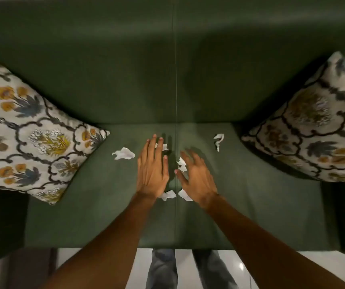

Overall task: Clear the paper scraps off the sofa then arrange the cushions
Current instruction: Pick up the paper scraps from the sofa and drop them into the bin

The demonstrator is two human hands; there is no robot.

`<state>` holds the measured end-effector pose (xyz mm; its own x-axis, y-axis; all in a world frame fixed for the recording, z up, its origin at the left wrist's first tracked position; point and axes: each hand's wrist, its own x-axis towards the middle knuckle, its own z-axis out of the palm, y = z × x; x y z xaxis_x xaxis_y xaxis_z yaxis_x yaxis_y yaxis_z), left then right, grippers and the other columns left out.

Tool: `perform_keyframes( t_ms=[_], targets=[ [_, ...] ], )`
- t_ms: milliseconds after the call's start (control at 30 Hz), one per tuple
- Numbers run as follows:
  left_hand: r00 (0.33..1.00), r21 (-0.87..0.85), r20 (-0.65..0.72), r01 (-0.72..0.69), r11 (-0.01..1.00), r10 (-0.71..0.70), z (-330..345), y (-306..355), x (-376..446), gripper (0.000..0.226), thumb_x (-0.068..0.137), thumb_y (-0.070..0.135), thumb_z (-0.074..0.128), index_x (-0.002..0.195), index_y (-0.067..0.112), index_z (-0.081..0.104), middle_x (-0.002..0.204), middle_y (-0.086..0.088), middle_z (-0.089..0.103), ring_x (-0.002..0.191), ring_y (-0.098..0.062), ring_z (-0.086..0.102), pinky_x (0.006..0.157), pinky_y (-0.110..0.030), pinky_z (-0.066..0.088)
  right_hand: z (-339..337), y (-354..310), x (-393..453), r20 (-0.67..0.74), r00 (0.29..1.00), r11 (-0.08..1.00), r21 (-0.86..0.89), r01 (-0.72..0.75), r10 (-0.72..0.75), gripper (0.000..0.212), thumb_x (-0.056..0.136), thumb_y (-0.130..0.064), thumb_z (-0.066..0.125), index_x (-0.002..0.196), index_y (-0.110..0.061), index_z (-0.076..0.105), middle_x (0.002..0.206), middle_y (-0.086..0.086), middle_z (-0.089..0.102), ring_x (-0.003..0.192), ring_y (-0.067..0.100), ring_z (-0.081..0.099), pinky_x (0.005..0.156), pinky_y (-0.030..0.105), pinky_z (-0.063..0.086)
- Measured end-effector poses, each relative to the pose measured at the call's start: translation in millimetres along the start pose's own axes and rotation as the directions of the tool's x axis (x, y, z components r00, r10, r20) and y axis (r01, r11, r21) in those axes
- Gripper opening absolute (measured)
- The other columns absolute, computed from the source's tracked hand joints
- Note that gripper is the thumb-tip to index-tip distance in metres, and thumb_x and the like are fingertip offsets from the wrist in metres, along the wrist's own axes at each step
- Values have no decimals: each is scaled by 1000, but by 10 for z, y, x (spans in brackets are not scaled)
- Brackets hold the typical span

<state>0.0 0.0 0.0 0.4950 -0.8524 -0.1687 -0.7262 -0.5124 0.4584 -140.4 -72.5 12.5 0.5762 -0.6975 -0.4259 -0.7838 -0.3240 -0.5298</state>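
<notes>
One green sofa [250,205] carries two floral cushions, the left cushion [27,132] and the right cushion [311,134]. Left hand [152,170] and right hand [198,180] spread flat, grasping nothing, over white paper scraps [124,153] at seat centre.
</notes>
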Motion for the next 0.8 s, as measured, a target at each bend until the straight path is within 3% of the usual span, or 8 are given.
perform_keyframes(
  t_ms=[167,367,467,567,633,700,733,800],
  targets=[
    [984,131,176,15,991,-38,492,-400,319,87,87,-4,59,165,16,25,178,-9,11,163,-36,15,126,-54,31,580,285,309,77,996,993,-112,-25,33,60,108,-24,56,165,-24,36,174,7,28,155,31,35,124,45,40],
    [951,274,300,-16,961,-70,798,-634,671,100,85,-5,70,166,22,19,177,-11,4,162,-38,12,126,-51,29,933,612,437,10,1000,998,64,-18,17,47,102,-9,61,149,-13,58,152,7,52,136,28,53,115,36,47],
    [971,219,237,-32,975,-22,833,-688,599,78,84,-13,63,155,13,43,164,-14,30,147,-38,35,118,-48,43,941,664,526,-9,1000,993,117,-23,25,32,104,-10,60,134,-11,70,140,8,62,122,29,65,106,36,52],
    [982,37,185,16,999,-23,774,-761,527,33,97,-8,55,119,9,73,130,-13,56,116,-35,59,91,-48,59,887,667,517,-61,992,987,130,-97,106,21,104,-13,63,113,-11,82,123,10,74,102,31,74,90,35,55],
    [985,-83,162,71,994,-57,694,-787,427,31,101,-5,55,109,11,81,110,-9,59,96,-31,64,78,-32,59,836,640,349,-134,973,959,240,-150,186,17,101,-12,69,109,-13,84,116,9,78,100,28,76,90,37,57],
    [985,-160,109,147,976,-131,555,-804,258,28,102,-3,58,114,10,81,103,-7,63,87,-28,64,76,-14,50,782,594,86,-155,955,914,363,-181,251,17,101,-12,71,114,-15,82,112,7,79,99,25,76,90,36,58],
    [984,-171,79,169,971,-158,493,-830,156,26,102,0,61,116,10,80,103,-10,69,87,-30,67,79,-15,48,764,572,-43,-138,952,890,411,-198,275,18,102,-13,71,117,-15,80,110,6,78,96,22,76,90,34,59],
    [977,-170,54,212,962,-206,438,-913,-61,18,102,9,65,113,12,80,102,-11,77,88,-34,72,82,-32,50,786,567,-244,-90,954,868,446,-218,286,18,102,-12,71,118,-15,78,106,1,77,90,6,73,89,22,57]
  ],
)
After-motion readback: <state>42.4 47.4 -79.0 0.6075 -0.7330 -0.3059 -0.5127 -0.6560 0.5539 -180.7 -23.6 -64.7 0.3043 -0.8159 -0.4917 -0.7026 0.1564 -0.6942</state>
